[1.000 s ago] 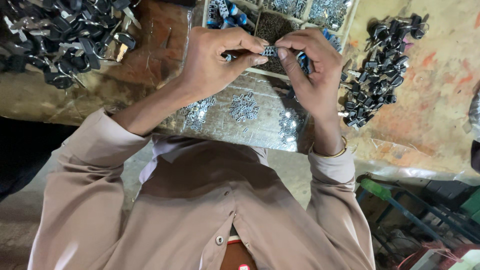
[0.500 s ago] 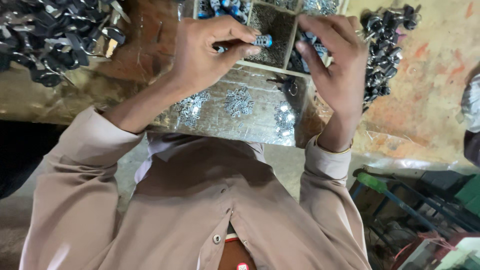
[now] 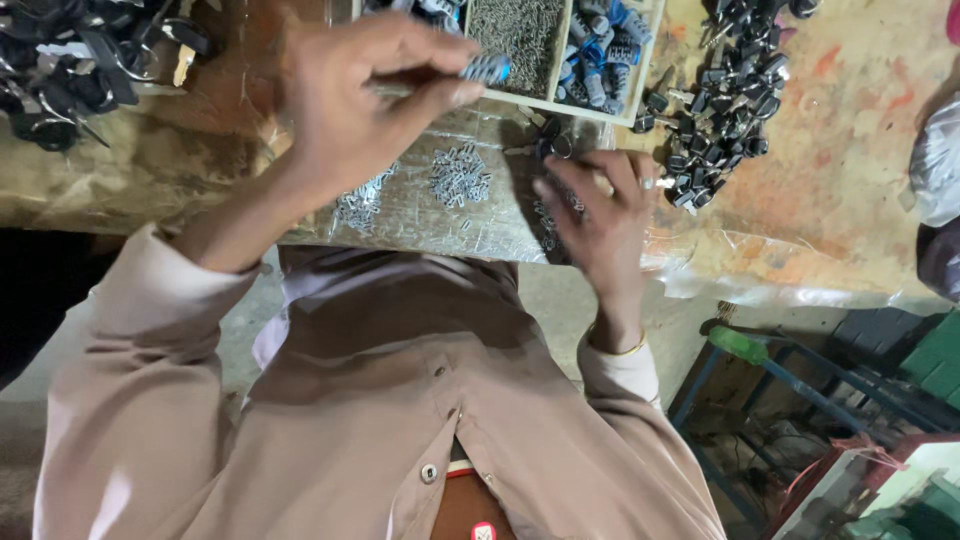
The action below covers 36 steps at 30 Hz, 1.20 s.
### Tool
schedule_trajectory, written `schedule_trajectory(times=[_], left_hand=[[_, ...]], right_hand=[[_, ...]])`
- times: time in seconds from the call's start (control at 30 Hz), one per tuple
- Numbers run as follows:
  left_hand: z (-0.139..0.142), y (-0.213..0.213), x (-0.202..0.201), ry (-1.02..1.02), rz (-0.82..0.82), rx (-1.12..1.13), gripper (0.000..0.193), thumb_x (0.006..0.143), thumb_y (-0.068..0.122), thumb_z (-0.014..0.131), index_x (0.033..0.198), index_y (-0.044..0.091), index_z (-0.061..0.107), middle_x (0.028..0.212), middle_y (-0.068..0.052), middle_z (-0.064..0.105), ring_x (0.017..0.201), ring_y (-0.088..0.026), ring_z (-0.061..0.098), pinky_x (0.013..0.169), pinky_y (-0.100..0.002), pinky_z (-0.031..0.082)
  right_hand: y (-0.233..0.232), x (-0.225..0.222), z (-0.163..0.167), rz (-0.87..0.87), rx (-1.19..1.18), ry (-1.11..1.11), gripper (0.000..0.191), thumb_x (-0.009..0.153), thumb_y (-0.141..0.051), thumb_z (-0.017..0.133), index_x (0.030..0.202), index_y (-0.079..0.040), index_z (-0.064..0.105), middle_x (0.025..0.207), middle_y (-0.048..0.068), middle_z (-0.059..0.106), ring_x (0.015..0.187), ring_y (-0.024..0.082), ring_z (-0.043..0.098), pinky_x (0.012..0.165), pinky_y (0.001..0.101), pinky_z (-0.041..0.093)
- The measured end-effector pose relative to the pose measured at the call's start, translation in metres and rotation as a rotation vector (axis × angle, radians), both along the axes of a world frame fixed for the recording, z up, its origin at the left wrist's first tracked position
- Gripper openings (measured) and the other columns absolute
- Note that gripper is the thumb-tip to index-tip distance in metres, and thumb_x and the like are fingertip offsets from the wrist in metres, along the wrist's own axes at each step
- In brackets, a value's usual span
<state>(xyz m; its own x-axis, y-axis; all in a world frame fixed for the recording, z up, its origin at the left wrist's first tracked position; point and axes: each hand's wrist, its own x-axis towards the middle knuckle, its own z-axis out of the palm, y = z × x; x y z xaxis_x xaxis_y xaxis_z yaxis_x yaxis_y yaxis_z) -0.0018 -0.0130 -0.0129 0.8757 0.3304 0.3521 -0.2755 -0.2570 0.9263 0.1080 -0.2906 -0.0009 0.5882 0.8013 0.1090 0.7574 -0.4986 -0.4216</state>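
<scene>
Assembly seems mid-step: left hand (image 3: 370, 100) pinches a blue-tipped cylinder (image 3: 487, 68) by the tray (image 3: 585, 110). Right hand (image 3: 600, 205), fingers spread and apparently empty, rests among metal bits (image 3: 460, 178) on the sheet (image 3: 420, 215). Lifting one would need a fine pinch.

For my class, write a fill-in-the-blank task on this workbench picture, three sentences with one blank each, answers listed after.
1. The left hand pinches a small ribbed part with a ____ end.
2. The right hand rests on the ____ plastic sheet strewn with small silver pieces.
3. The wooden tray is split into ____, one holding many blue parts.

Missing words: blue; clear; compartments
</scene>
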Motion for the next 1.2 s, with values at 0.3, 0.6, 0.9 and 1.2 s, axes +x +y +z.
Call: schedule_trajectory(times=[0.3,0.6,0.9,1.2], left_hand=[[0.005,-0.056,-0.095,0.126,0.120,-0.108,0.020,0.092,-0.004,0.083,0.107,-0.003,0.069,0.111,-0.016,0.076,0.109,-0.023,0.077,0.087,-0.030,0.066],[-0.019,-0.111,-0.126,0.345,0.208,-0.302,0.023,0.090,-0.007,0.078,0.111,-0.004,0.073,0.113,-0.015,0.076,0.082,-0.015,0.076,0.063,-0.024,0.063],[-0.047,-0.116,-0.131,0.385,0.291,-0.157,0.023,0.087,-0.001,0.085,0.109,-0.001,0.077,0.106,-0.012,0.080,0.074,-0.011,0.072,0.061,-0.023,0.055],[-0.050,-0.113,-0.134,0.293,0.246,-0.086,0.025,0.090,-0.001,0.081,0.114,0.003,0.075,0.118,-0.012,0.076,0.100,-0.019,0.078,0.076,-0.027,0.064]], right_hand=[[-0.028,-0.060,-0.013,-0.003,0.121,0.131,0.057,0.085,-0.047,0.087,0.124,-0.008,0.072,0.152,0.013,0.045,0.142,0.039,0.034,0.119,0.0540,0.031],[-0.037,-0.072,-0.017,0.138,0.107,-0.101,0.030,0.087,-0.020,0.089,0.115,-0.023,0.079,0.142,0.000,0.057,0.137,0.030,0.042,0.115,0.0491,0.028],[-0.007,-0.099,-0.022,0.033,0.312,0.402,0.021,0.090,-0.003,0.081,0.110,-0.009,0.077,0.106,0.002,0.071,0.100,0.021,0.063,0.096,0.0329,0.043],[0.031,-0.100,-0.009,-0.111,0.314,0.566,0.033,0.085,-0.002,0.078,0.117,-0.009,0.070,0.095,0.000,0.074,0.087,0.012,0.067,0.089,0.0264,0.046]])
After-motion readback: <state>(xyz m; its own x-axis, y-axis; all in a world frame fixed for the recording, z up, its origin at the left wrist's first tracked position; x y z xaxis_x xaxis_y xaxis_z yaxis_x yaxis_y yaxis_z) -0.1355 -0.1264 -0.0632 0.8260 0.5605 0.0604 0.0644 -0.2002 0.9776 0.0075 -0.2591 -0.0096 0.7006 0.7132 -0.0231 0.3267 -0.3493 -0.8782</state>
